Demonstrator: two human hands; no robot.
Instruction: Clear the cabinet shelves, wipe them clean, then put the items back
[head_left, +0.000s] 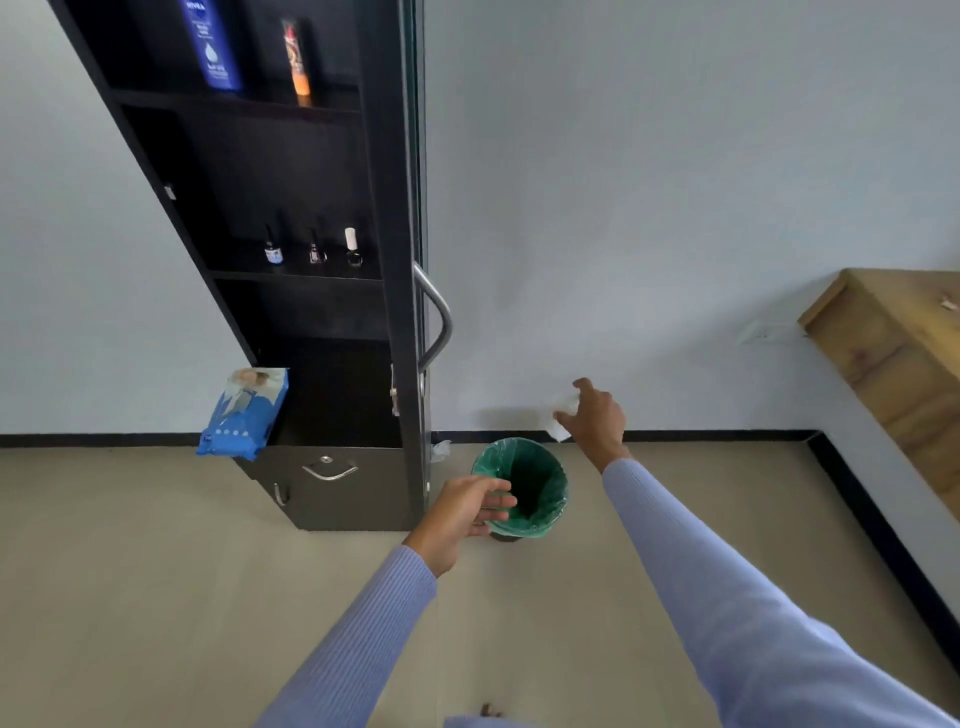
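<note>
Walls (649, 182): painted pale grey, edged by a black baseboard (727, 435).
Floor (156, 571): laid in beige.
Furniture: a wooden unit (893, 353) is set against the right wall.
Light: the room is evenly lit.

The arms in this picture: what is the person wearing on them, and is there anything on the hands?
Both arms are covered by long sleeves of a light blue-lilac knit with fine lengthwise ribbing, ending in snug cuffs at the wrists. The left hand and the right hand are bare: no gloves, and no rings, watch or bracelet that I can make out.
</note>
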